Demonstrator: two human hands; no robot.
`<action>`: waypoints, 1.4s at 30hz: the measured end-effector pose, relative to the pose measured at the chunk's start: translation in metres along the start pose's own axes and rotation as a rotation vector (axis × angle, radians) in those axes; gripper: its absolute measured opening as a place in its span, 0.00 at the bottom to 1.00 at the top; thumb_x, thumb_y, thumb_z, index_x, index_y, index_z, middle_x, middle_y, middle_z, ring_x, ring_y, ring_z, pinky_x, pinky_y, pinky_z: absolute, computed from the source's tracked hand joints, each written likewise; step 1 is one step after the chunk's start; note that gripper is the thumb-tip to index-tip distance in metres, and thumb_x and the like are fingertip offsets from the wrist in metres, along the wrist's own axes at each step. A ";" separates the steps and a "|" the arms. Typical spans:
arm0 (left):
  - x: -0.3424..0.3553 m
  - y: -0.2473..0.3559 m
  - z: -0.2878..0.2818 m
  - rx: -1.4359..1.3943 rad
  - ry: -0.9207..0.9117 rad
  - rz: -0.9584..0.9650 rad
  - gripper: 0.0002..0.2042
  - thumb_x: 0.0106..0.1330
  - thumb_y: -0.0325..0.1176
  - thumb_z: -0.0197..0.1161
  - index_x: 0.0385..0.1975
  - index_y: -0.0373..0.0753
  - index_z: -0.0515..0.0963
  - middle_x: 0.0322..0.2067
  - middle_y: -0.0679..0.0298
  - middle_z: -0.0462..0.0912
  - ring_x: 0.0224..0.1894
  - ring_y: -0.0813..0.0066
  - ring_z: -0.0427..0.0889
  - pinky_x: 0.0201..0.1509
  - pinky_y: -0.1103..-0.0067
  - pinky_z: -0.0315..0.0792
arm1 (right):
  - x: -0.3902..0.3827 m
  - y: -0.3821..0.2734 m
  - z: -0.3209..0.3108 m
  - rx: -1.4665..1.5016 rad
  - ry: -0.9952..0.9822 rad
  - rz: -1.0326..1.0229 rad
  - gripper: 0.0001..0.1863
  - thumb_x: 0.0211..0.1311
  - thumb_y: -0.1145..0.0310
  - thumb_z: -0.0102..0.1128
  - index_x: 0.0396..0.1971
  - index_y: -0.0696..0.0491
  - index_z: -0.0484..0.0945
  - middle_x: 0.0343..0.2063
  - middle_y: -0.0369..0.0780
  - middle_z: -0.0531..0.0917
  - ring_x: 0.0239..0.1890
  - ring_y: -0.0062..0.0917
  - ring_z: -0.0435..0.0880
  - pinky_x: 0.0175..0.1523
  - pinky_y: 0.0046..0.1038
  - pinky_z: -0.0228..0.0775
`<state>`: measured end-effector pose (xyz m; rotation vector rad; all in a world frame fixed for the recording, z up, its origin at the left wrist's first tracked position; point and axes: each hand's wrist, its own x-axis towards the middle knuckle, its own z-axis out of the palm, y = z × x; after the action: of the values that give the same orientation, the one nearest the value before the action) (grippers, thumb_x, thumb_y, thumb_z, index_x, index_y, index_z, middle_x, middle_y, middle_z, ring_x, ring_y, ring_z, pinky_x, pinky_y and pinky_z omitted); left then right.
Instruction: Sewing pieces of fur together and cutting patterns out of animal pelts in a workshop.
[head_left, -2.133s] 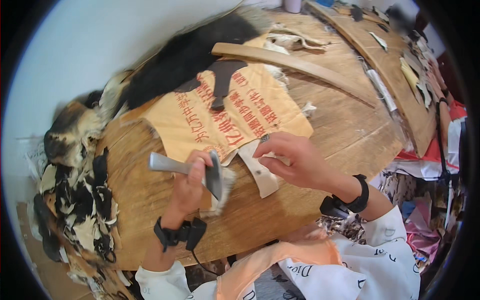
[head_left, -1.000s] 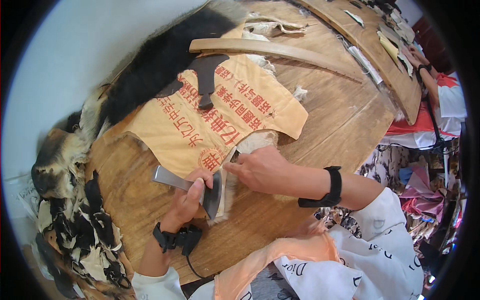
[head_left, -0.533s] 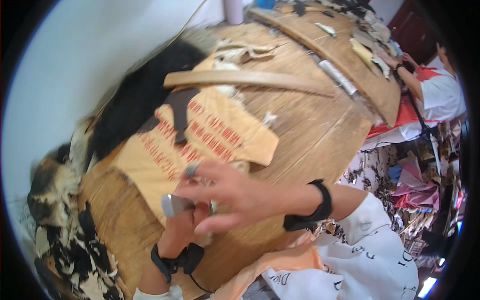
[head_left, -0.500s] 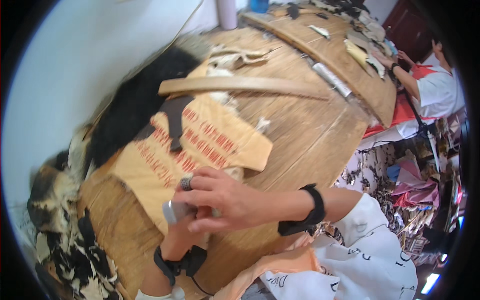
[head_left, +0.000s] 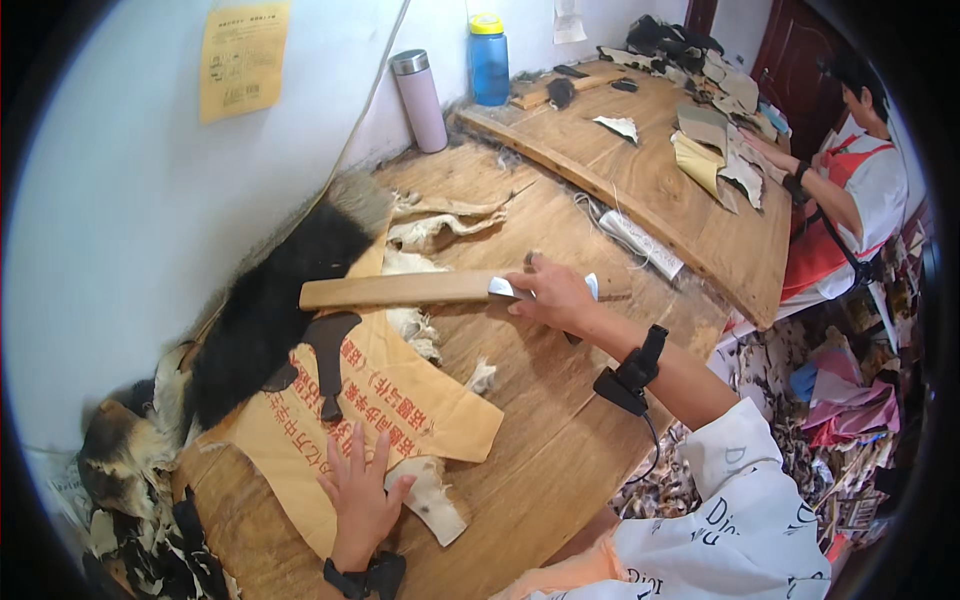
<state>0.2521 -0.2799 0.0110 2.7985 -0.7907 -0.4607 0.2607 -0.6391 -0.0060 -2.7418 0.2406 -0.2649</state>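
My left hand rests with fingers spread on the near edge of a yellow-brown paper pattern with red print. A dark T-shaped piece lies on that paper. Under its near side shows a cream hide piece. Beyond the paper, a long wooden strip lies across the hide. My right hand is closed over the strip's right part, around a small tool with shiny pale metal; the fingers cover most of it, so its kind is unclear.
Black fur and hide scraps line the wall side. A pink flask and blue bottle stand at the back. Past a wooden ledge and power strip, a co-worker handles hide pieces. Scraps cover the floor at right.
My hands were together over the paper; the right has moved away to the wooden strip with the tool, and the left now lies spread on the paper. My view has shifted.
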 end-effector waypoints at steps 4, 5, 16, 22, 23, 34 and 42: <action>0.000 -0.004 0.001 -0.028 0.038 -0.004 0.27 0.59 0.49 0.55 0.60 0.53 0.63 0.65 0.58 0.51 0.66 0.45 0.41 0.58 0.40 0.39 | -0.002 0.020 -0.002 0.011 -0.023 -0.073 0.23 0.47 0.62 0.63 0.48 0.39 0.75 0.33 0.43 0.73 0.34 0.38 0.76 0.38 0.35 0.69; 0.001 -0.007 0.000 -0.063 0.056 0.022 0.25 0.61 0.47 0.53 0.59 0.52 0.65 0.64 0.58 0.53 0.66 0.45 0.43 0.59 0.43 0.41 | -0.005 0.025 -0.005 0.026 -0.003 -0.099 0.23 0.48 0.62 0.62 0.49 0.39 0.74 0.32 0.43 0.73 0.34 0.38 0.76 0.38 0.35 0.69; -0.012 -0.041 -0.002 -0.454 0.386 -0.051 0.13 0.61 0.31 0.53 0.44 0.35 0.75 0.52 0.53 0.70 0.58 0.58 0.65 0.59 0.72 0.61 | -0.027 0.103 -0.041 -0.189 0.083 0.401 0.21 0.49 0.61 0.59 0.47 0.42 0.74 0.33 0.49 0.71 0.36 0.44 0.75 0.40 0.38 0.68; -0.034 -0.116 -0.004 -0.174 0.740 -0.471 0.17 0.62 0.30 0.53 0.51 0.36 0.72 0.41 0.55 0.76 0.41 0.63 0.75 0.46 0.74 0.69 | 0.039 0.054 -0.036 -0.092 0.048 0.106 0.13 0.45 0.62 0.59 0.30 0.54 0.79 0.22 0.47 0.78 0.29 0.41 0.78 0.36 0.38 0.69; -0.038 -0.121 -0.001 -0.149 0.785 -0.412 0.17 0.62 0.30 0.53 0.51 0.36 0.72 0.41 0.55 0.76 0.41 0.63 0.75 0.46 0.74 0.69 | 0.055 0.041 -0.025 -0.035 0.072 0.027 0.12 0.45 0.62 0.59 0.26 0.55 0.79 0.16 0.47 0.78 0.23 0.41 0.78 0.32 0.37 0.69; -0.042 -0.126 0.008 -1.133 0.664 -0.605 0.24 0.60 0.29 0.58 0.58 0.39 0.66 0.22 0.71 0.73 0.23 0.87 0.67 0.27 0.87 0.65 | 0.151 -0.033 0.069 0.204 -0.291 0.110 0.18 0.42 0.57 0.64 0.18 0.59 0.79 0.13 0.39 0.77 0.17 0.25 0.76 0.24 0.29 0.65; -0.028 -0.144 -0.002 -0.728 0.408 -0.571 0.23 0.52 0.33 0.62 0.51 0.48 0.74 0.16 0.65 0.69 0.19 0.78 0.70 0.27 0.79 0.66 | 0.120 -0.053 0.057 -0.181 -0.064 -0.005 0.15 0.41 0.60 0.58 0.20 0.58 0.80 0.21 0.50 0.79 0.26 0.43 0.80 0.35 0.38 0.72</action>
<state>0.2985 -0.1445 -0.0189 2.2423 0.2461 -0.1790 0.3958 -0.5951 -0.0194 -2.9241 0.2516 -0.1640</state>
